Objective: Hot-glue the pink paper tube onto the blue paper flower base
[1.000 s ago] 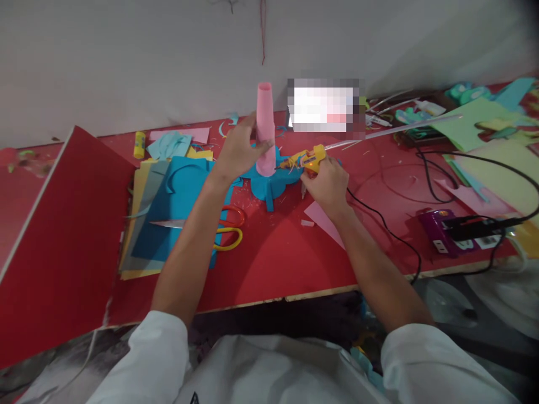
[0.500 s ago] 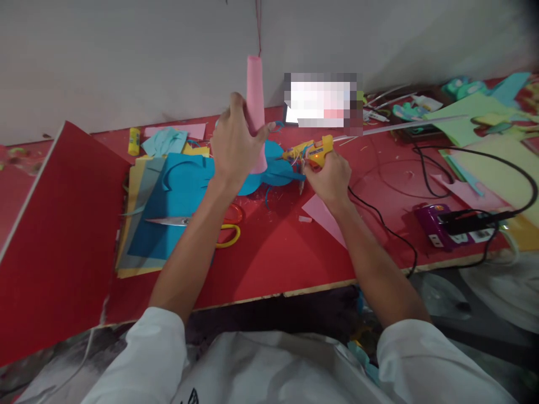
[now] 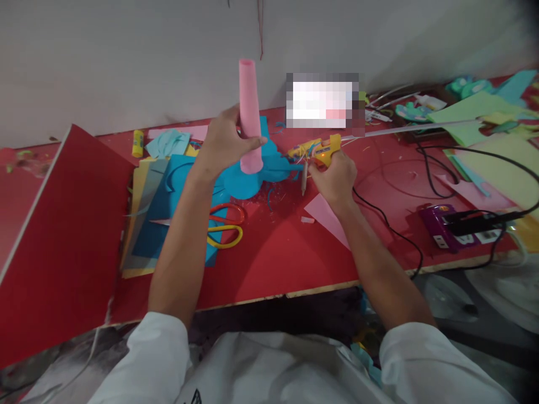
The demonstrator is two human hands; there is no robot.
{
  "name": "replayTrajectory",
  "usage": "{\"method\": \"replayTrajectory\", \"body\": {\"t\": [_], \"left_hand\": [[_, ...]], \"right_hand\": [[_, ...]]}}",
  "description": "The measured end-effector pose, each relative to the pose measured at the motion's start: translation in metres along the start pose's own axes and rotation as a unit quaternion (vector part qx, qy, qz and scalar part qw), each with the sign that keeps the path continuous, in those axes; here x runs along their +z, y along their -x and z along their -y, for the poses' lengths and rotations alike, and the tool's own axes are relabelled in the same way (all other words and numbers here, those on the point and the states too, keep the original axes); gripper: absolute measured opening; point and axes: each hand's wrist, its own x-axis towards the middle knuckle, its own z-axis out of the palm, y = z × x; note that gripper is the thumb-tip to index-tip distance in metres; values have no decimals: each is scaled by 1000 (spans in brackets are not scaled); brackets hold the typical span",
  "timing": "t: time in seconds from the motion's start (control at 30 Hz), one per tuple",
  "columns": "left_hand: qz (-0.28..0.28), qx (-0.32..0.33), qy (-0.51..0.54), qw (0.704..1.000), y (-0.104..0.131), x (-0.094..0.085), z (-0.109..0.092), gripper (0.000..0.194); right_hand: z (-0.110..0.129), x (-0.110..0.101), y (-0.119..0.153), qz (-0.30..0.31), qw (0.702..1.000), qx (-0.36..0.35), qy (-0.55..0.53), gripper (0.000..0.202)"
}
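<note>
My left hand [image 3: 225, 140] is wrapped round a pink paper tube [image 3: 249, 95], thumb across its front. The tube stands nearly upright, its lower end over blue cut paper [image 3: 244, 185]. In my right hand [image 3: 337, 179] is a yellow glue gun [image 3: 326, 150] with a small orange light, its nozzle pointing left toward the blue paper. Scissors with red and yellow handles [image 3: 225, 244] lie partly under my left forearm, on blue sheets [image 3: 147, 238].
A red board [image 3: 67, 241] slants up at the left. Behind the glue gun is a blurred bright screen [image 3: 320, 104]. Black cables run to a purple box [image 3: 448, 227] at the right. A glue stick [image 3: 137, 143] stands at the back left.
The pink tube and my left hand have shifted slightly left, with my fingers lower round the tube. More of the scissors' handles shows. The glue gun remains in my right hand.
</note>
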Motion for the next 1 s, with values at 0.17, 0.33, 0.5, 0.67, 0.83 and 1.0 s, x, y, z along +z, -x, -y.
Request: {"method": "replayTrajectory", "body": {"t": [0.17, 0.33, 0.5, 0.67, 0.83, 1.0], "left_hand": [[-42, -1, 2, 999, -4, 13, -11, 48], [-11, -23, -42, 999, 1, 42, -7, 58], [37, -14, -62, 997, 6, 43, -7, 69], [53, -6, -74, 996, 7, 32, -12, 58], [47, -23, -68, 996, 7, 33, -11, 56], [39, -25, -99, 994, 8, 35, -10, 56]], "right_hand": [[0, -4, -1, -30, 999, 7, -12, 29], [6, -8, 1, -10, 1000, 13, 13, 28], [10, -12, 2, 21, 999, 0, 47, 32], [11, -17, 3, 55, 996, -32, 56, 37], [12, -14, 6, 90, 991, -78, 57, 37], [11, -4, 10, 111, 981, -145, 59, 39]]}}
